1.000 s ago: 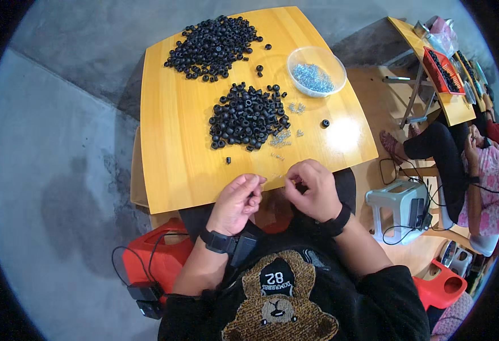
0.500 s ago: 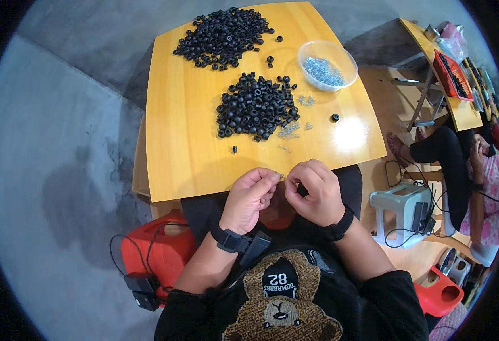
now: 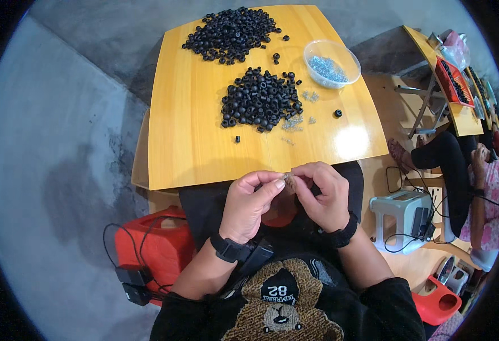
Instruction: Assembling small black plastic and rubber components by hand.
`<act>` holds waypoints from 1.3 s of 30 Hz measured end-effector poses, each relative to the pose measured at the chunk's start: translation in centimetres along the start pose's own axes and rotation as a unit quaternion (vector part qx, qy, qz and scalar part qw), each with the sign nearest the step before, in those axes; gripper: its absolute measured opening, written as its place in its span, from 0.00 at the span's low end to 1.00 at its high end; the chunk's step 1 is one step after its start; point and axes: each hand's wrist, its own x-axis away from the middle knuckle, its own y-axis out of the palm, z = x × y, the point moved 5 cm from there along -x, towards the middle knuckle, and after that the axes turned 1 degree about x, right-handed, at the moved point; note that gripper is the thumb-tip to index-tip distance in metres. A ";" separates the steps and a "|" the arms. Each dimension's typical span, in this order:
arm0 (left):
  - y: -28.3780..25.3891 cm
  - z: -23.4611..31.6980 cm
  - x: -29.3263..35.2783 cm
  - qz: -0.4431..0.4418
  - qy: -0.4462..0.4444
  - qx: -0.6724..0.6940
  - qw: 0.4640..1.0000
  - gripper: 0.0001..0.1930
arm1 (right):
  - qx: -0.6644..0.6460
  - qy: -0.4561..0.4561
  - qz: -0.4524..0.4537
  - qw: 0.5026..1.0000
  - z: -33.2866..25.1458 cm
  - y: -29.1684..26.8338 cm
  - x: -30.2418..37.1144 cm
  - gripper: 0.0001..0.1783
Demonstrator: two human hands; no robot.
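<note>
In front of the table's near edge, my left hand (image 3: 248,203) and my right hand (image 3: 324,196) meet fingertip to fingertip. Both are closed in a pinch around a tiny silvery piece (image 3: 287,175), spring-like and mostly hidden by the fingers. Beyond them, small silvery springs (image 3: 292,123) lie in loose clusters beside a heap of small black round caps (image 3: 261,101). One black piece (image 3: 237,139) sits apart at the heap's near left, another (image 3: 338,113) to its right. A clear round tub (image 3: 354,71) of the silvery pieces stands at the table's far right.
A larger heap of black caps (image 3: 232,34) covers the far left of the yellow table (image 3: 190,153). Red stool (image 3: 153,244) to my left, pale stool (image 3: 397,213) with cables to my right. Another person (image 3: 479,187) sits at the right by a second table with a red tray (image 3: 454,82).
My fingertips have come together; the right fingers have straightened and now meet the left ones around the tiny piece. The view has shifted slightly.
</note>
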 end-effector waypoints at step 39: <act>2.8 5.0 3.2 0.005 0.304 -0.314 0.899 0.04 | 0.009 -0.066 0.003 0.998 -4.4 -1.5 -1.4 0.04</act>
